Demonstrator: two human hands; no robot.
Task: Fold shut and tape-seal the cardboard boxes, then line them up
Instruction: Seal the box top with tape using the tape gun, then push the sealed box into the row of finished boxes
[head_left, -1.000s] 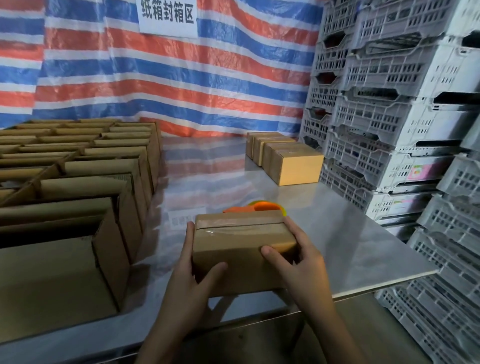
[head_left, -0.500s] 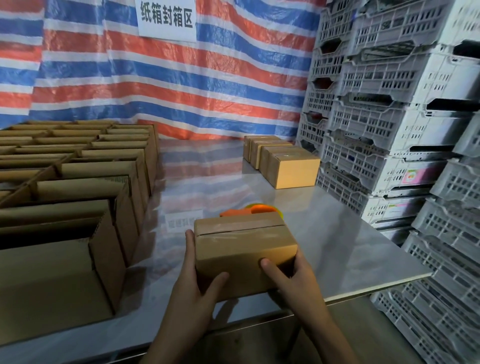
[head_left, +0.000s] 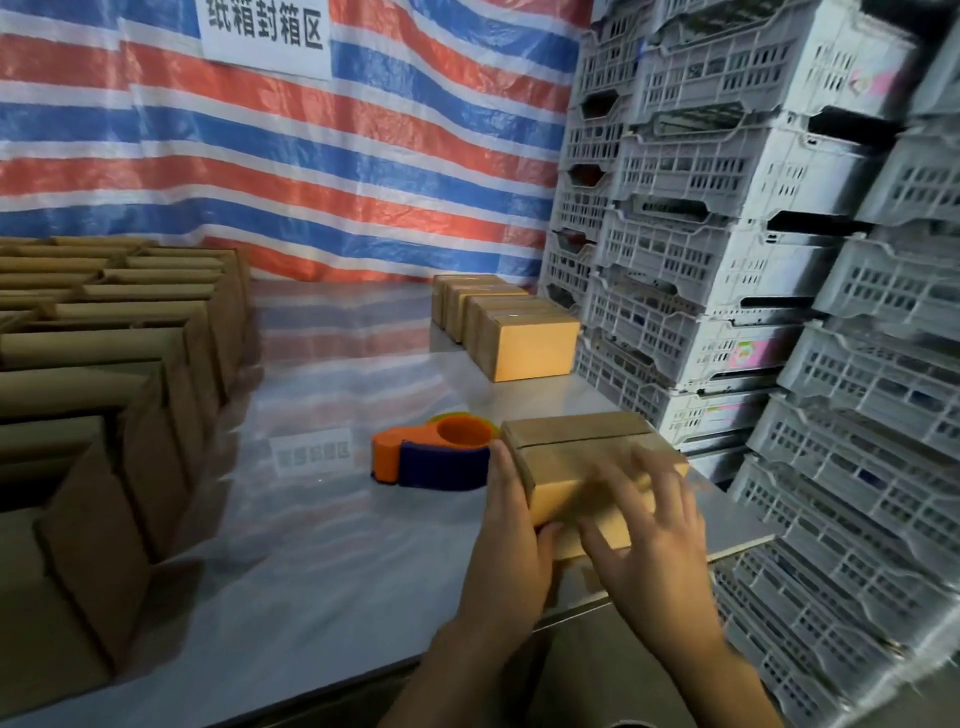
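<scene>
Box (head_left: 566, 462), closed with a seam along its top, lies on the desk (head_left: 311, 545) close to the near edge, at about 4 o'clock from the middle of the view. Left grip (head_left: 511, 525) holds it round the near left corner: straight fingers lie flat on the box's 9 o'clock end and the thumb bends onto the near face. Right grip (head_left: 649, 525) is blurred, its fingers spread wide over the near face at the box's 5 o'clock; whether they touch the cardboard I cannot tell. Tape gun (head_left: 431, 457), orange and dark blue, lies just beside the box at its 9 o'clock, next to the left fingertips. Open boxes (head_left: 130, 405) stand packed in rows along the desk at 9 to 10 o'clock. Sealed boxes (head_left: 519, 338) form a tight row at the box's 12 o'clock, well apart from it. Grey crates (head_left: 753, 270) are stacked high from 1 to 4 o'clock, beside the desk. Farthest back hangs a red, white and blue striped tarp (head_left: 311, 182), with a white sign (head_left: 265, 31) at 11 o'clock.
</scene>
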